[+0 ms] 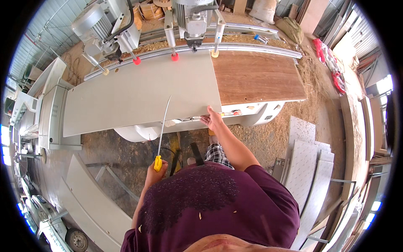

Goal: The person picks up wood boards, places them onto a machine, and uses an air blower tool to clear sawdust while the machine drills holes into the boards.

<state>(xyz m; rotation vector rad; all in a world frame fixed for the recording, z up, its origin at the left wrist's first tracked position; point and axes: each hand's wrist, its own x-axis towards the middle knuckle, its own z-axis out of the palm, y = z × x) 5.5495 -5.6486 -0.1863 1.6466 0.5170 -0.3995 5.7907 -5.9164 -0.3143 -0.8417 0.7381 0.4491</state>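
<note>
My left hand (156,173) is closed around the yellow handle of a long screwdriver (163,134). Its thin metal shaft points up and away from me, passing in front of the near edge of a large light-grey board (138,90). At that board's near right corner is my right hand (213,119), with the thumb at the top face and the fingers below the edge. The board lies on a drilling machine, its left end reaching past the white base (134,132). Beside it, the machine's brown wooden table top (258,77) shows.
Over the far edge hang two motor heads (194,21) with rods ending in red and yellow pads (174,57). Cut panels stand at my right (300,168) and more pale boards (92,197) at my left. Sawdust (312,90) covers the floor beyond the table's right end.
</note>
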